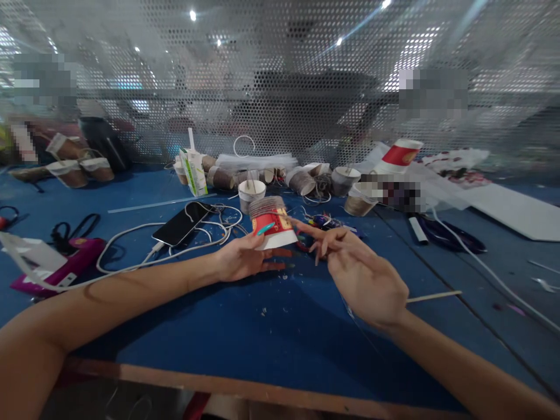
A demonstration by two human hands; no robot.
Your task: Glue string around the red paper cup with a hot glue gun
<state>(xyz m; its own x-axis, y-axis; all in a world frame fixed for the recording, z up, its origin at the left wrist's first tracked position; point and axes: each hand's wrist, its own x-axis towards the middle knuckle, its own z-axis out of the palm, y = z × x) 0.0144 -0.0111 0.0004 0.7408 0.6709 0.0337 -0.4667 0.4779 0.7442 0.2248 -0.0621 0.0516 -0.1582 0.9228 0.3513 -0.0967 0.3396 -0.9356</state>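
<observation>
A red and white paper cup (275,228) lies tilted in my left hand (245,256), which grips it between a thumb with a turquoise nail and the fingers beneath. Grey-brown cord (266,205) is wound in several turns round the cup's upper end. My right hand (356,268) is just to the right, its index finger stretched to the cup's side near the cord and its other fingers loosely bent apart. Whether a loose end of cord runs to those fingers is too fine to make out. A thin wooden stick (437,296) shows beside the right wrist.
A phone (181,224) with a white cable (126,236) lies left. Cord-wrapped cups, including one upright (252,192), line the back before a perforated metal screen (306,111). A red cup (400,156), white board (520,210) and purple pouch (65,265) stand around the blue table (245,332).
</observation>
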